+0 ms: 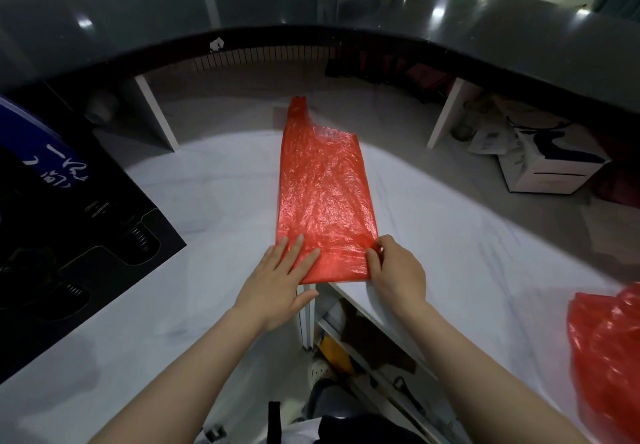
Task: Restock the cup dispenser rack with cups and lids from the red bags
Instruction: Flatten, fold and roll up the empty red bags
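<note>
Both hands: left hand [277, 281] flat on red bag [325, 194], right hand [398, 270] pinching its corner.

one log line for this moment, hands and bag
stage: flattening emptied red bag on white counter | left hand: palm flat on near end | right hand: pinching near right corner | second red bag: far right

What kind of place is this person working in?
Probably behind a shop or café service counter. A raised dark counter ledge curves around a lower white worktop, a black cup dispenser rack stands on the left, and storage shelves sit below.
</note>
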`<action>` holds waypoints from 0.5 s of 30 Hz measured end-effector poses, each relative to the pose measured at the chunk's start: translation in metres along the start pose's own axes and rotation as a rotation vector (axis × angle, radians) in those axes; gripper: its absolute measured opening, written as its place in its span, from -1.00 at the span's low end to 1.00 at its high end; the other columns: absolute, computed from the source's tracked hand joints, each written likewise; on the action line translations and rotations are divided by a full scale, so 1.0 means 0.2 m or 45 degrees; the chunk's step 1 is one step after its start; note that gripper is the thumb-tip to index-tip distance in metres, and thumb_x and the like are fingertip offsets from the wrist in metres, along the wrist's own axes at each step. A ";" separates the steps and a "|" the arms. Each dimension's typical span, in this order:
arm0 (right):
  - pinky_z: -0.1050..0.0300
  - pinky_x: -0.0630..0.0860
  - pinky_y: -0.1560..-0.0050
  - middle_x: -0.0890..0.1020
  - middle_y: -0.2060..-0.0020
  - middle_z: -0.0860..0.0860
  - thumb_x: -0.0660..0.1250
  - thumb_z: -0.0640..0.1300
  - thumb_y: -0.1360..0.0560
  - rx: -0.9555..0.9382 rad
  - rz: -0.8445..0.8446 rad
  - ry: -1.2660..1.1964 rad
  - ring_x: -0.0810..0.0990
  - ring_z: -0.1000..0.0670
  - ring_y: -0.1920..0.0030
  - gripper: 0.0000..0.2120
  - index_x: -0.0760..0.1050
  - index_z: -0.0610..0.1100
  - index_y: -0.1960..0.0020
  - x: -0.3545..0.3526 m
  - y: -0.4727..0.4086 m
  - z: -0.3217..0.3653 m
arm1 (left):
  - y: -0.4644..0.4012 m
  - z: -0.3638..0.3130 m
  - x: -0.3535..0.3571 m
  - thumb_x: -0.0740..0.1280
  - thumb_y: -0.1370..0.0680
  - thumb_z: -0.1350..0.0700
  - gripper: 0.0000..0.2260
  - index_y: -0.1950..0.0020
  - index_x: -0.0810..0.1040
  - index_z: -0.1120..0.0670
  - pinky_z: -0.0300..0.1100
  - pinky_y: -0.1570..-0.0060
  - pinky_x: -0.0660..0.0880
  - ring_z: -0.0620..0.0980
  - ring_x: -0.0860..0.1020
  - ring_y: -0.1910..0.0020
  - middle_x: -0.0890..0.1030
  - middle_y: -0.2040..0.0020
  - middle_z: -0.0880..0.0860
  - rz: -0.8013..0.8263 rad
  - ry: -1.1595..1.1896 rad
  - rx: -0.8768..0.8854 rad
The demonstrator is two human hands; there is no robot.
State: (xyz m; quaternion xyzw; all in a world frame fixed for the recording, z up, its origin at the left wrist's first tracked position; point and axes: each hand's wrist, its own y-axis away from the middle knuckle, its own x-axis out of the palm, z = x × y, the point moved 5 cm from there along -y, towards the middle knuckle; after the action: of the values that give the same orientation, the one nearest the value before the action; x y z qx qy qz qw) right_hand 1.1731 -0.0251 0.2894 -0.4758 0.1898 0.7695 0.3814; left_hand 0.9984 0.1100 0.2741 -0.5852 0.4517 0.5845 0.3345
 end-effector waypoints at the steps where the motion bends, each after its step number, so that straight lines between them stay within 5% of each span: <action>1: 0.17 0.37 0.33 0.50 0.22 0.15 0.15 0.08 -0.59 0.002 -0.003 -0.011 0.48 0.09 0.27 -0.83 0.41 0.01 -0.07 0.00 0.00 -0.01 | 0.00 0.00 0.00 -0.29 -0.44 -0.41 -0.36 -0.42 -0.46 -0.22 -0.06 -0.39 -0.39 0.05 -0.46 -0.42 -0.41 -0.47 -0.02 0.001 -0.003 -0.008; 4: 0.08 0.51 0.23 0.59 0.14 0.08 0.10 0.09 -0.61 0.014 -0.006 -0.083 0.56 0.04 0.19 -0.73 0.39 -0.01 -0.21 0.01 0.01 -0.02 | 0.00 0.00 0.00 -0.14 -0.51 -0.38 -0.36 -0.42 -0.45 -0.23 -0.04 -0.39 -0.39 0.07 -0.45 -0.43 -0.41 -0.48 -0.01 0.005 -0.021 -0.022; 9: 0.08 0.39 0.22 0.56 0.15 -0.02 0.10 0.04 -0.60 0.066 -0.071 -0.077 0.49 -0.01 0.12 -0.75 0.34 0.05 -0.26 0.02 0.03 -0.05 | 0.00 0.00 -0.02 -0.01 -0.53 -0.38 -0.32 -0.46 -0.37 -0.25 0.02 -0.47 -0.19 0.10 -0.18 -0.54 -0.24 -0.55 -0.03 -0.018 -0.034 -0.029; 15: 0.04 0.37 0.22 0.44 0.32 0.14 0.08 0.02 -0.60 -0.003 -0.183 -0.046 0.45 -0.06 0.16 -0.77 0.42 0.04 -0.18 -0.01 0.05 -0.01 | -0.02 0.03 -0.08 0.04 -0.51 -0.38 -0.33 -0.53 -0.16 -0.24 0.05 -0.46 0.05 0.10 0.03 -0.51 0.00 -0.58 -0.03 -0.029 -0.065 -0.001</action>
State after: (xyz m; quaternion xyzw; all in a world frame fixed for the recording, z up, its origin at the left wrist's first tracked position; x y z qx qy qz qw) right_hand 1.1672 -0.0342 0.2898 -0.4748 0.1475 0.7488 0.4383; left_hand 1.0016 0.1195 0.2891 -0.5752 0.4363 0.5956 0.3523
